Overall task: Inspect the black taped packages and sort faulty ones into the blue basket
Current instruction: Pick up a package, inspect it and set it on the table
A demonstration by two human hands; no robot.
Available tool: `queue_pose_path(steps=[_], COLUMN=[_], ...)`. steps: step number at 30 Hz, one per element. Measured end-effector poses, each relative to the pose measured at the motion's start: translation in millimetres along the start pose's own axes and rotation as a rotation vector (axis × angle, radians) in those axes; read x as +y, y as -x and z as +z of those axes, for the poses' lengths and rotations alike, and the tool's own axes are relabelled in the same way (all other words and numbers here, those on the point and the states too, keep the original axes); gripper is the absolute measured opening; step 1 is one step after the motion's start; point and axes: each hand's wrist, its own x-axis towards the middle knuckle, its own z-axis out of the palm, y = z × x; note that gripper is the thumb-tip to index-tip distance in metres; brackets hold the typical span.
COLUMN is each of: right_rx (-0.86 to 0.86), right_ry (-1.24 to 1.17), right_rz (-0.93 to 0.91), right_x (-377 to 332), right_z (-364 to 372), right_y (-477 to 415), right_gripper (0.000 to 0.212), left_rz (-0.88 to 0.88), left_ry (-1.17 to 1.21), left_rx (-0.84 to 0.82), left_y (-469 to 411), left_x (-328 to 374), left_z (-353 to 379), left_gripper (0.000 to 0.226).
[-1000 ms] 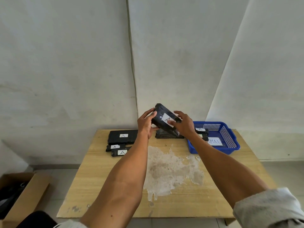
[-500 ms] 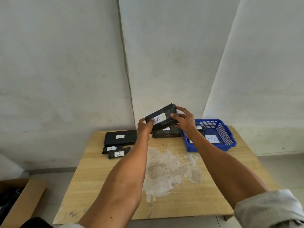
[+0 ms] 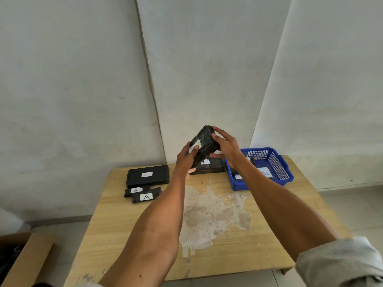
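1. Black tape-wrapped rectangular package (image 3: 205, 141) tilts steeply above the wooden table (image 3: 124, 214), likely so you can check its faces.
2. Your left hand (image 3: 185, 160) grips its lower, labelled end; your right hand (image 3: 224, 148) curls round the top.
3. Blue plastic mesh basket (image 3: 277, 162) waits to your right.

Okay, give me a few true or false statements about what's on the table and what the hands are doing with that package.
1. The left hand and right hand hold one package above the table. True.
2. The held package lies flat. False: it is steeply tilted, with its upper end at the right hand.
3. The basket sits at the table's left. False: it sits at the far right.
4. Three labelled packages lie at the table's left. True.
5. The basket is empty. False: a white card lies in it.
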Motion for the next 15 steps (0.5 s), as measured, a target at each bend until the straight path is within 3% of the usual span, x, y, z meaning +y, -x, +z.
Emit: queue_pose_path(steps=[15], right_rx=[-0.026], right_ry=[0.078], right_rz=[-0.008], right_x=[-2.3], right_z=[-5.6], right_y=[-2.7], right_gripper=[0.036], left_rz=[0.003], left_ry=[0.031], left_rx=[0.004], left_y=[-1.9], left_x=[-7.5], left_z=[-4.0], left_gripper=[0.063])
